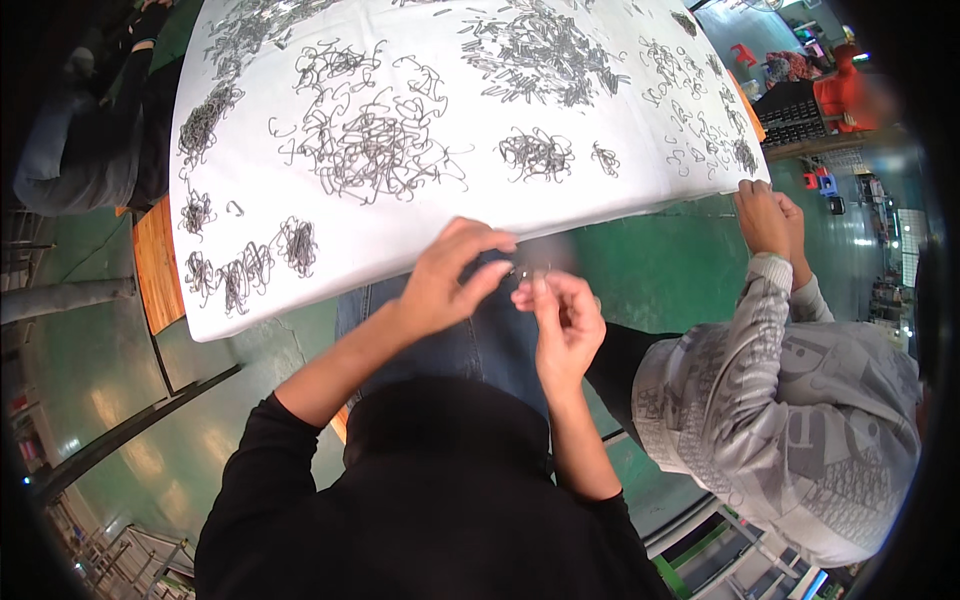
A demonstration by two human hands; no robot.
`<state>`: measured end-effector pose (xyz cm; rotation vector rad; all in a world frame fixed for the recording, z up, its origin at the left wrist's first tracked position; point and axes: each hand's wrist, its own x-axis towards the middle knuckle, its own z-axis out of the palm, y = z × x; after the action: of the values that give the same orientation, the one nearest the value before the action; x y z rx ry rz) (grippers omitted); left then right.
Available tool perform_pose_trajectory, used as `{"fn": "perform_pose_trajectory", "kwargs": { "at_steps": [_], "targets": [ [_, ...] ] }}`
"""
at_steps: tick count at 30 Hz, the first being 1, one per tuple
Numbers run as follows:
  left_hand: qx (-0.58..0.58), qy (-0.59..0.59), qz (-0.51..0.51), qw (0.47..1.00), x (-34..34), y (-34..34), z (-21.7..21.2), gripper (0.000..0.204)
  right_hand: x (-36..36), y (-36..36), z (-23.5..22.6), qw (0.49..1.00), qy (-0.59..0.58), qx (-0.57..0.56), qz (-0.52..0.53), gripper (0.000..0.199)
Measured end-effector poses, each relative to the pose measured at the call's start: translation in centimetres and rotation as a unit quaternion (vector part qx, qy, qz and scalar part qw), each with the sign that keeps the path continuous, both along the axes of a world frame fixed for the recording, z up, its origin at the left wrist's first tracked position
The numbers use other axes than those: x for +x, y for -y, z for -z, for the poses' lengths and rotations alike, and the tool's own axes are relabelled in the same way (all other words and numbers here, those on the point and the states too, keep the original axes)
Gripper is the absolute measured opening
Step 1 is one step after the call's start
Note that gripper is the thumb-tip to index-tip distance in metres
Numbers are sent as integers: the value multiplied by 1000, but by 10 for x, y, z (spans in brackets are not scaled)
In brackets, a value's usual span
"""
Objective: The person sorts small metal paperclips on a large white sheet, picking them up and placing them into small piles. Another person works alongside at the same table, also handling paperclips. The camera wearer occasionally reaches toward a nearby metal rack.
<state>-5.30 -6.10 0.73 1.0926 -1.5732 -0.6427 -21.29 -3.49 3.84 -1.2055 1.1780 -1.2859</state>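
Several tangled clumps of wire hooks (300,247) are seen at the far left, strewn near the edge of the white cloth (480,205), and a bigger heap (375,145) is spread to their right. Now the left hand (440,280): it is held just off the cloth's near edge, thumb and forefinger curved and parted, and nothing can clearly be made out in its grasp. Next, right in the gap between the hands, comes the little dark piece of wire (522,272), blurred, held off the cloth. By the right hand (567,325) it seems to be pinched, thumb and forefinger brought close, the other fingers curled in. Here's the danger: so thin a piece could be dropped past the edge onto the green floor (640,270) if the pinch is loosened, and a fingertip could be pricked if an end is sharp. Farther right, loose hooks (744,155) are gathered by the corner; they could be spilled if the cloth is tugged, since its edge is seemingly touched by a co-worker's hands (765,225).
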Motion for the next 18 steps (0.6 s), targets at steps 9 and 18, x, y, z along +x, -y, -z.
{"fn": "perform_pose_trajectory", "kwargs": {
  "at_steps": [9,18],
  "targets": [
    [119,215,-179,953,38,200,33,16,-5,6,4,998,-49,-11,-24,8],
    [10,430,-128,894,38,224,55,13,-2,12,4,996,-82,-15,-45,6]
  ]
}}
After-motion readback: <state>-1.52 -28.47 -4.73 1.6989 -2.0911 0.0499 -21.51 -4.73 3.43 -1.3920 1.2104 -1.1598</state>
